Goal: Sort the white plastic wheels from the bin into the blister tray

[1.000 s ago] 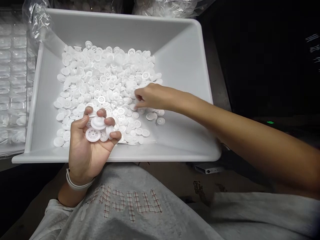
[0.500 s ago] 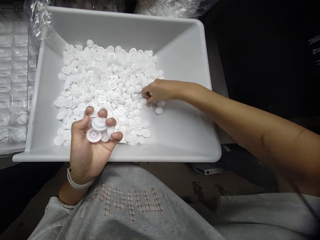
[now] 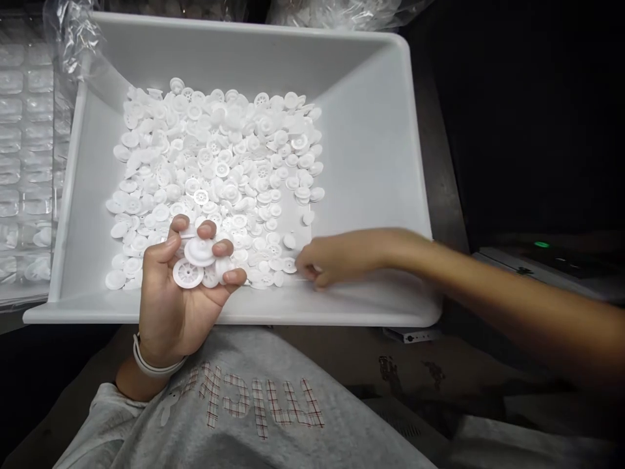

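A heap of small white plastic wheels (image 3: pixel 219 169) lies in a big white tray (image 3: pixel 371 163). My left hand (image 3: pixel 180 299) is held palm up over the tray's near edge, its fingers curled round a small stack of white wheels (image 3: pixel 198 260). My right hand (image 3: pixel 336 257) reaches in low from the right and rests at the near right edge of the heap, fingers pinched together by a wheel there. Whether that hand holds anything is hidden.
Clear plastic blister sheets (image 3: pixel 24 163) lie to the left of the tray, and crumpled plastic bags (image 3: pixel 73 32) sit behind it. A dark device with a green light (image 3: pixel 541 245) stands at the right. My grey shirt fills the foreground.
My right hand has drawn back from the far right of the heap toward the tray's near edge. The left hand has kept its wheels and barely shifted.
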The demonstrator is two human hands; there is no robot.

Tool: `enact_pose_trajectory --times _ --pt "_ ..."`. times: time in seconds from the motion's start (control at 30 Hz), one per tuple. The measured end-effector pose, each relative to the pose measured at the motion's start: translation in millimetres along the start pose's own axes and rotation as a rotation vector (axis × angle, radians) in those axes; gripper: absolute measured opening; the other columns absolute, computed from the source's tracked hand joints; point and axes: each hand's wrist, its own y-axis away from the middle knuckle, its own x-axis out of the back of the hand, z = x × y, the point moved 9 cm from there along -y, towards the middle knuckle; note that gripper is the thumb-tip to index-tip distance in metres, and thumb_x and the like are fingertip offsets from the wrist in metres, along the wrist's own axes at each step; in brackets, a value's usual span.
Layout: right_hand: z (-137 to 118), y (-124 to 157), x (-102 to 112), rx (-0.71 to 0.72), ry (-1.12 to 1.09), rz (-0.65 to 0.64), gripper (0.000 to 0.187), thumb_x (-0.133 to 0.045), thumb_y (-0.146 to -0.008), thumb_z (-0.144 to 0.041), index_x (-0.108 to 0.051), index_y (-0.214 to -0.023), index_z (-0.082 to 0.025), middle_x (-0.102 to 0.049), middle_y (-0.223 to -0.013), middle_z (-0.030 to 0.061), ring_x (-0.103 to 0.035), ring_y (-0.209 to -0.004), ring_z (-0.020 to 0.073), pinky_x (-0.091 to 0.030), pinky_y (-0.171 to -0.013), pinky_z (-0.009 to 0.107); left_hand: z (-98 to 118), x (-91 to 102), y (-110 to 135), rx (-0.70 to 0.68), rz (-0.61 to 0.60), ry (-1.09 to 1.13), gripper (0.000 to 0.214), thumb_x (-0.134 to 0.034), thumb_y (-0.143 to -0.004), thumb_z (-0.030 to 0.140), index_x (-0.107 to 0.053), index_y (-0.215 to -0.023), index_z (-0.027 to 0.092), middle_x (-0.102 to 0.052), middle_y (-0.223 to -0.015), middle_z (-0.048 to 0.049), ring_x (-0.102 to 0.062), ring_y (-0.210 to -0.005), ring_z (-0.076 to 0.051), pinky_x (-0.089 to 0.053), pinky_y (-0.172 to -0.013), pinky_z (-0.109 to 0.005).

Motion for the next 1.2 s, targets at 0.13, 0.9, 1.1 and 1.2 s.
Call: enact_pose_trajectory --times 0.13,0.9,1.1,1.2 --pt "-12 -6 -25 0.041 -0.002 -0.066 0.028 -0.052 -0.097 -0.040 -0.062 -0.115 -0.021 -0.062 -0.121 0.0079 -0.061 -0.100 0.0165 -0.054 -0.088 0.037 1 -1.0 2 0.001 -0.017 0.012 0.012 -0.047 -0.084 0.017 -0.055 -0.080 0.025 -0.059 -0.077 0.0048 -0.063 -0.064 -0.008 -0.052 -0.053 -0.020" --pt "38 -4 61 -0.203 0.167 0.320 0.016 -0.073 -0.073 -0.027 -0.060 -0.069 -0.018 -0.061 -0.071 0.0011 -0.051 -0.058 0.0111 -0.035 -0.056 0.026 6 7.1 -3 -0.096 0.101 -0.013 0.023 -0.046 -0.088 0.020 -0.064 -0.100 0.025 -0.069 -0.094 0.0016 -0.069 -0.078 -0.009 -0.058 -0.065 -0.021" --pt "37 -11 44 -0.205 0.256 0.480 0.028 -0.052 -0.096 -0.042 -0.060 -0.088 -0.017 -0.059 -0.080 0.0003 -0.050 -0.064 0.0089 -0.046 -0.061 0.025 -7 -0.6 -1 0.020 0.009 -0.035 0.033 -0.047 -0.088 0.020 -0.059 -0.118 0.026 -0.071 -0.115 -0.0002 -0.070 -0.104 -0.015 -0.061 -0.084 -0.032" --pt "40 -2 82 -0.172 0.227 0.714 0.030 -0.044 -0.098 -0.031 -0.055 -0.073 -0.018 -0.054 -0.069 0.0050 -0.033 -0.054 0.0091 -0.029 -0.054 0.029 -8 -3.2 0 0.051 -0.027 -0.029 0.037 -0.047 -0.088 0.018 -0.054 -0.124 0.025 -0.070 -0.119 -0.0017 -0.068 -0.109 -0.017 -0.060 -0.087 -0.034"
